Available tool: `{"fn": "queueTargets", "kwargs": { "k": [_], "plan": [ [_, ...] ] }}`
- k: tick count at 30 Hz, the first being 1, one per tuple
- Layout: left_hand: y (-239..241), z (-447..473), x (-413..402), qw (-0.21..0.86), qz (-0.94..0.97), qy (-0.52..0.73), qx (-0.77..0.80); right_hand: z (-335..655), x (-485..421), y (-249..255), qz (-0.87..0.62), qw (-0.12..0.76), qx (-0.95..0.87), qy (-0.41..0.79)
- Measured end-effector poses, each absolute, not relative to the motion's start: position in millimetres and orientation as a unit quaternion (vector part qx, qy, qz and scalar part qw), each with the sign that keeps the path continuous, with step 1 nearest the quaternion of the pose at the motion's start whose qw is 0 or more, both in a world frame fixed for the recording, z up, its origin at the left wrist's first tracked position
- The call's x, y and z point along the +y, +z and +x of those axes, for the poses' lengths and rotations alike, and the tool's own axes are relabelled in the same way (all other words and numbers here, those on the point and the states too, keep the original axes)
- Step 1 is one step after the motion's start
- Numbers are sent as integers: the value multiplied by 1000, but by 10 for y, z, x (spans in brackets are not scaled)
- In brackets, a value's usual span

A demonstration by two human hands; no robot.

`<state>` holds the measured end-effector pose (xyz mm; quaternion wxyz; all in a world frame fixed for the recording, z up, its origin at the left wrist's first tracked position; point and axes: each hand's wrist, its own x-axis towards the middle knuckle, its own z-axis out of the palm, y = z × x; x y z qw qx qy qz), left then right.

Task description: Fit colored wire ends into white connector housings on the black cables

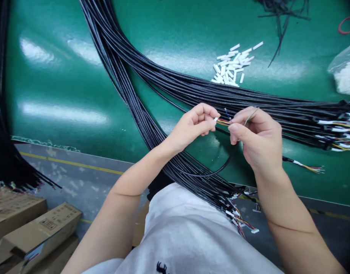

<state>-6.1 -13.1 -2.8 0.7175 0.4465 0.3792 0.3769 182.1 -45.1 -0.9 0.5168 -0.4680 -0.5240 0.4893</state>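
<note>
My left hand pinches a small white connector between thumb and fingertips. Red, yellow and other coloured wires run from it to my right hand, whose thumb and forefinger are closed on them. A thin grey wire pokes up past the right forefinger, and a dark blue wire stands loose between the hands. Below, one black cable curves up toward the right hand; the fingers hide where it joins the wires. A thick bundle of black cables lies just behind both hands.
Another black bundle passes under my left forearm to the table's front edge. White sleeves lie piled on the green table. A plastic bag sits far right. Cardboard boxes and hanging cables are at left.
</note>
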Motion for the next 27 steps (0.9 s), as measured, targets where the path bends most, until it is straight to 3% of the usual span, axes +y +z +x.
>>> {"fn": "queueTargets", "kwargs": {
  "k": [5, 10, 22, 27],
  "plan": [
    [-63, -91, -143, 731, 459, 377, 335, 1762, -508, 95, -502, 482, -646, 313],
    [-87, -107, -143, 745, 458, 370, 314, 1715, -513, 105, -509, 470, -681, 238],
    [-54, -90, -135, 753, 450, 360, 318, 1709, -511, 67, -513, 470, -687, 210],
    [-44, -93, -134, 770, 438, 339, 317, 1737, -505, 82, -517, 470, -663, 268]
  ]
}}
